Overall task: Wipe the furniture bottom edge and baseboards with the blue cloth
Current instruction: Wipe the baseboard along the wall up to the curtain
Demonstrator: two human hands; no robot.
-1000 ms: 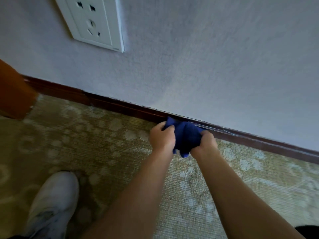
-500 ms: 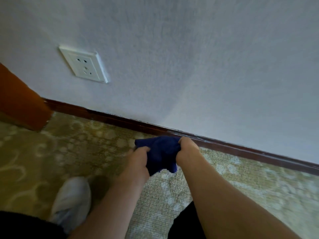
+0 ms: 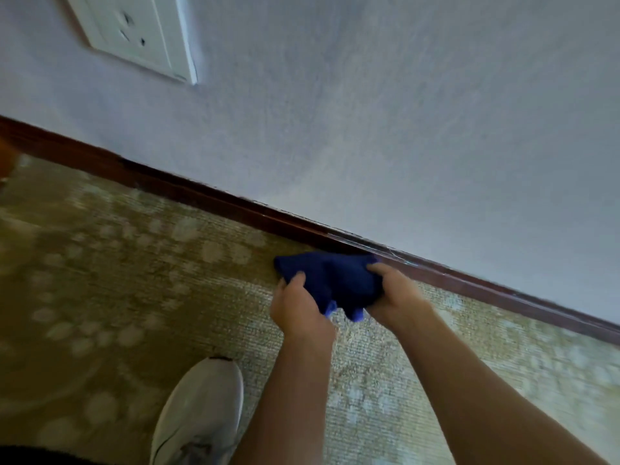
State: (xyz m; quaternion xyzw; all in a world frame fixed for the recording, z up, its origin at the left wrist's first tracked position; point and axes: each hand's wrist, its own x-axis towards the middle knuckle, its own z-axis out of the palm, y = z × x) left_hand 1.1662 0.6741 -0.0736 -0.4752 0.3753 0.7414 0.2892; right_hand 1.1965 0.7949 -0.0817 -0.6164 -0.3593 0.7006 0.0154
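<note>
The blue cloth is bunched between both hands, its far edge touching the dark brown baseboard where the wall meets the carpet. My left hand grips the cloth's near left side. On the right, my right hand holds the cloth with its fingers close to the baseboard. Two cloth corners hang down between the hands. The baseboard runs diagonally from the left edge to the lower right.
A white wall socket sits on the pale wall at the upper left. Patterned olive carpet covers the floor. My white shoe stands at the bottom centre-left. A sliver of brown furniture shows at the far left.
The view has tilted back down, so the socket sits higher and the brown furniture has nearly left the frame. Both hands still hold the cloth, now back against the baseboard.
</note>
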